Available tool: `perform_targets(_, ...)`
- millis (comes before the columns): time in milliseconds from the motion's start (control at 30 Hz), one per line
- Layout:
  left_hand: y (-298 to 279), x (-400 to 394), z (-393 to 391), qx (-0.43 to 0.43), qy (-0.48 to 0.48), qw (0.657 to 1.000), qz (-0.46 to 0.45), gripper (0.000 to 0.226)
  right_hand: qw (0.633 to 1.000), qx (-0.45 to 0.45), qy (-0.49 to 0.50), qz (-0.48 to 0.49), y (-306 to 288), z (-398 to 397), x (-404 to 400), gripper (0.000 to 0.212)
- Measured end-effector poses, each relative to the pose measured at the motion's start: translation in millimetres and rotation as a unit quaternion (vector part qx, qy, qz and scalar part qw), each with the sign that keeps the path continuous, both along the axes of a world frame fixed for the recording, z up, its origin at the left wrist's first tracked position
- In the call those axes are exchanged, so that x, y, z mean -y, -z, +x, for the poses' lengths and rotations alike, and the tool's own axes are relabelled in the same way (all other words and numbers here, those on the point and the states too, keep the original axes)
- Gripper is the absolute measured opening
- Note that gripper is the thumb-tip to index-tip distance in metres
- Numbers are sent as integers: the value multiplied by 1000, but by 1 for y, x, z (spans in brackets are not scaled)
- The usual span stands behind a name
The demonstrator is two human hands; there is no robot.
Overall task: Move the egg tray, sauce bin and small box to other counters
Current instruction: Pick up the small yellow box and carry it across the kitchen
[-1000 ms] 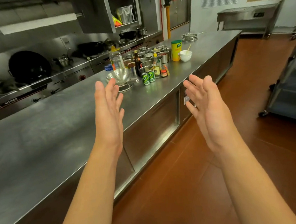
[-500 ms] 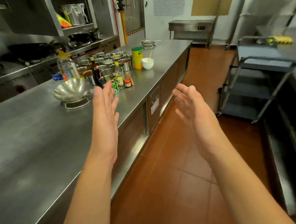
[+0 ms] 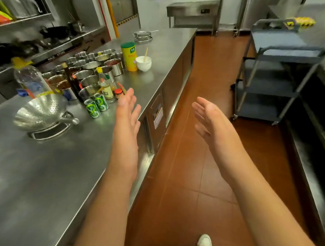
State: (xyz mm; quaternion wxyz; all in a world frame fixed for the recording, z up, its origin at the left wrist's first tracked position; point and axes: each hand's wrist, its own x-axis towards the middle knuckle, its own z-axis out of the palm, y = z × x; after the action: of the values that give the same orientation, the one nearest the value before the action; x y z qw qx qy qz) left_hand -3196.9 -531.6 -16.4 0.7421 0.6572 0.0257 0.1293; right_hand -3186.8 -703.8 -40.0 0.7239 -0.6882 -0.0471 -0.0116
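Left hand and right hand open, empty, palms facing, likely readied for carrying. Egg tray, bin, box nowhere visible; cans near worktop front edge.

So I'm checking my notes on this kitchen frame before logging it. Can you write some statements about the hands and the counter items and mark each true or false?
1. Both hands are open and hold nothing. True: left hand and right hand are empty.
2. The colander sits on a wire ring stand. True.
3. The two green cans stand upright. False: they are tilted.
4. The white bowl sits beside the yellow canister. True.
5. The grey cart stands on the counter. False: it stands on the floor across the aisle.
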Motion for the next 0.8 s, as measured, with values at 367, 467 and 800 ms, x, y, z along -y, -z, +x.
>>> perform_targets(367, -38, 25, 146, 44, -32, 994, 91, 82, 995, 34, -56, 70, -40, 169, 26, 54)
perform_targets(467, -48, 23, 192, 43, -39, 995, 79, 86, 995, 29, -62, 71, -43, 209, 27, 61)
perform_targets(800, -25, 1, 348, 49, -32, 998, 28, 87, 997, 25, -48, 49, -43, 368, 0, 63)
